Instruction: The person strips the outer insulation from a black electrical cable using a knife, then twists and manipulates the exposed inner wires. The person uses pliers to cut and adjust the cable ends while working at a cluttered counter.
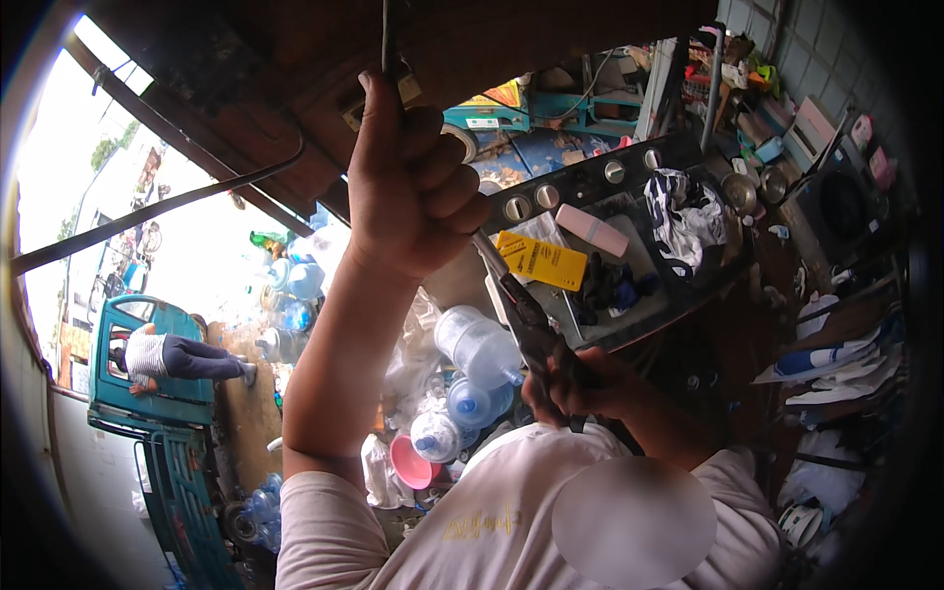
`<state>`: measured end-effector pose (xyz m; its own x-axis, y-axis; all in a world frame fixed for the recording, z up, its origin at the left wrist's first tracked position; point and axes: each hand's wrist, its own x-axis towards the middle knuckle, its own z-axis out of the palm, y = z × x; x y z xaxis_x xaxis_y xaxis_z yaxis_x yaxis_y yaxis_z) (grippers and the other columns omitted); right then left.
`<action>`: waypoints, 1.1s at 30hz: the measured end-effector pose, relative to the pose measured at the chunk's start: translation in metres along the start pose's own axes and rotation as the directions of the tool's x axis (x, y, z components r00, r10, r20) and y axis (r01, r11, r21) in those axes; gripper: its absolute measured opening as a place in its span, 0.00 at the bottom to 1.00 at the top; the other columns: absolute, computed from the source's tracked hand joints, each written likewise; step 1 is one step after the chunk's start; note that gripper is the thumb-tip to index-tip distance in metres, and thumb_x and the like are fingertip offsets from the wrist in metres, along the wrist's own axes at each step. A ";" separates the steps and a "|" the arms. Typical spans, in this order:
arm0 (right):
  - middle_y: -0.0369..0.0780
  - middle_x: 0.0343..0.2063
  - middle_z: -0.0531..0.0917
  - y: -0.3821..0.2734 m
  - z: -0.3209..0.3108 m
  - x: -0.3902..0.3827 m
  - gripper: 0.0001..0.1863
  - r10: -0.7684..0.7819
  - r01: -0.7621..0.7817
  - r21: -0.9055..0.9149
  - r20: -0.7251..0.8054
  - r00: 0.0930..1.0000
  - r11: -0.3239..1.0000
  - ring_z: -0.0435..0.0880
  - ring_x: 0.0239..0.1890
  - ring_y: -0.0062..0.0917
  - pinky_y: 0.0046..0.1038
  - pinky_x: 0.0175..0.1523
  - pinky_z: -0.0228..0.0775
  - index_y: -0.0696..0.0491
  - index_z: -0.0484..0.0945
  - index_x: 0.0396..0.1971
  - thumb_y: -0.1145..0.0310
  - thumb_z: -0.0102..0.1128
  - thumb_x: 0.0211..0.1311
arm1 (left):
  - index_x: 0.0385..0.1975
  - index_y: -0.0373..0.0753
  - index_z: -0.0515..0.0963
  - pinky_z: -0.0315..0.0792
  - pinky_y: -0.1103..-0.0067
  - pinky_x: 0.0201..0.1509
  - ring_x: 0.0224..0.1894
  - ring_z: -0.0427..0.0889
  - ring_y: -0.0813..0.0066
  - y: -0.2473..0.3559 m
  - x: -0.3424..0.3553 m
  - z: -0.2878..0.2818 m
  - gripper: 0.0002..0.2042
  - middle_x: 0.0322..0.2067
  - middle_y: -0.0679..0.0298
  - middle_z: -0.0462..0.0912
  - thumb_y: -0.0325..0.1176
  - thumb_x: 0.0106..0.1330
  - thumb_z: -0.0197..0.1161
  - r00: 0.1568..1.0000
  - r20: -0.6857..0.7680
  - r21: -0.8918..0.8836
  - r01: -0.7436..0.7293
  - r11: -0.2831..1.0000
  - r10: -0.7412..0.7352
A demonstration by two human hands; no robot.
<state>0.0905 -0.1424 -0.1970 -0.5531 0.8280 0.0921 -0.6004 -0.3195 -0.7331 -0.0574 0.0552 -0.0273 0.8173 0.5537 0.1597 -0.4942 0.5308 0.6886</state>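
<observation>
My left hand point(413, 197) is raised at the middle, fingers wrapped round a thin dark rod or cable point(388, 34) that runs up to a rusty brown overhead surface point(246, 59). My right hand point(585, 383) is lower, closed round a long dark tool point(526, 315) with a silvery upper part that reaches up to just under my left fist. What the tool's far end touches is hidden. Behind the tool is a black stove top point(551, 187) with knobs, holding a yellow card point(541, 261), a pink bottle point(592, 230) and a black-and-white cloth point(688, 221).
Water jugs point(477, 344) and a pink basin point(413, 462) sit below. A person point(187, 356) in a striped top is at a teal cart point(147, 315) on the left. Piled clutter point(826, 354) lines the right. A dark bar point(147, 216) crosses the upper left.
</observation>
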 end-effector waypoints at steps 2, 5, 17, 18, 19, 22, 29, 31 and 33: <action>0.44 0.33 0.78 0.016 0.005 0.008 0.21 -0.097 0.002 0.419 0.205 0.974 0.908 0.76 0.29 0.26 0.32 0.37 0.67 0.65 0.73 0.44 0.64 0.63 0.61 | 0.12 0.52 0.50 0.36 0.81 0.16 0.10 0.39 0.83 -0.001 0.003 -0.004 0.29 0.10 0.78 0.43 0.67 0.67 0.39 0.996 0.079 -0.057 0.038 0.998 -0.033; 0.41 0.34 0.77 0.018 0.011 0.010 0.18 -0.070 0.067 0.120 0.028 0.997 0.991 0.75 0.29 0.24 0.32 0.37 0.67 0.62 0.73 0.41 0.62 0.62 0.62 | 0.12 0.53 0.50 0.36 0.81 0.16 0.10 0.39 0.83 -0.001 0.002 -0.008 0.29 0.09 0.78 0.43 0.67 0.67 0.40 0.997 0.068 -0.049 0.047 0.998 -0.044; 0.45 0.40 0.78 0.012 -0.002 0.004 0.15 -0.018 0.008 0.164 0.060 0.998 0.986 0.78 0.33 0.29 0.33 0.40 0.69 0.60 0.74 0.28 0.62 0.66 0.58 | 0.11 0.53 0.49 0.35 0.81 0.16 0.10 0.38 0.83 0.002 -0.001 -0.007 0.29 0.09 0.78 0.42 0.67 0.67 0.39 0.999 0.009 0.007 0.030 1.000 -0.030; 0.44 0.40 0.77 0.017 -0.002 0.005 0.16 0.009 -0.039 0.275 0.112 0.994 0.961 0.77 0.33 0.26 0.32 0.39 0.69 0.61 0.74 0.27 0.62 0.66 0.58 | 0.11 0.53 0.49 0.35 0.81 0.16 0.10 0.38 0.83 0.001 -0.001 -0.008 0.29 0.09 0.78 0.43 0.67 0.67 0.39 0.999 0.027 -0.017 0.046 0.999 -0.046; 0.44 0.39 0.77 0.016 0.005 0.009 0.16 -0.036 -0.002 0.292 0.127 0.991 0.956 0.77 0.33 0.25 0.31 0.39 0.69 0.61 0.74 0.28 0.62 0.66 0.58 | 0.11 0.53 0.49 0.35 0.81 0.16 0.10 0.38 0.83 0.001 -0.001 -0.009 0.29 0.09 0.78 0.43 0.67 0.67 0.39 0.997 0.047 -0.038 0.059 0.998 -0.057; 0.42 0.36 0.78 0.010 0.014 0.014 0.16 0.006 -0.033 -0.153 -0.169 0.986 0.988 0.79 0.35 0.27 0.31 0.40 0.69 0.59 0.75 0.38 0.63 0.65 0.59 | 0.12 0.53 0.49 0.36 0.81 0.16 0.10 0.39 0.84 0.002 0.000 -0.005 0.29 0.10 0.78 0.43 0.67 0.67 0.40 0.999 -0.032 0.028 0.022 0.999 -0.021; 0.43 0.38 0.77 0.012 -0.004 0.019 0.13 -0.518 0.005 -0.932 -0.197 0.832 0.363 0.77 0.41 0.40 0.35 0.48 0.69 0.56 0.77 0.30 0.63 0.67 0.56 | 0.15 0.52 0.55 0.46 0.82 0.18 0.14 0.49 0.82 -0.010 0.000 -0.010 0.27 0.13 0.76 0.51 0.66 0.66 0.44 0.993 -0.115 0.049 0.008 0.999 -0.003; 0.42 0.36 0.77 0.015 -0.004 0.014 0.11 -0.511 0.045 -0.898 -0.207 0.834 0.437 0.78 0.40 0.36 0.34 0.48 0.69 0.54 0.76 0.28 0.66 0.68 0.55 | 0.20 0.49 0.63 0.53 0.81 0.22 0.17 0.57 0.80 -0.015 0.002 -0.010 0.25 0.15 0.74 0.58 0.64 0.68 0.43 0.992 -0.123 0.030 -0.038 0.999 0.042; 0.42 0.35 0.77 0.015 -0.004 0.011 0.10 -0.520 0.071 -0.886 -0.202 0.830 0.458 0.78 0.39 0.34 0.34 0.48 0.69 0.53 0.75 0.27 0.67 0.69 0.54 | 0.30 0.44 0.74 0.59 0.79 0.28 0.21 0.63 0.77 -0.028 0.002 0.002 0.26 0.19 0.71 0.67 0.61 0.70 0.41 0.951 -0.262 0.042 -0.157 0.987 0.163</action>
<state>0.0781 -0.1363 -0.2100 -0.0294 0.9465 0.3214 0.1974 0.3207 -0.9264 -0.0414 0.0406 -0.0446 0.6196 0.7810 0.0787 -0.6036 0.4099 0.6838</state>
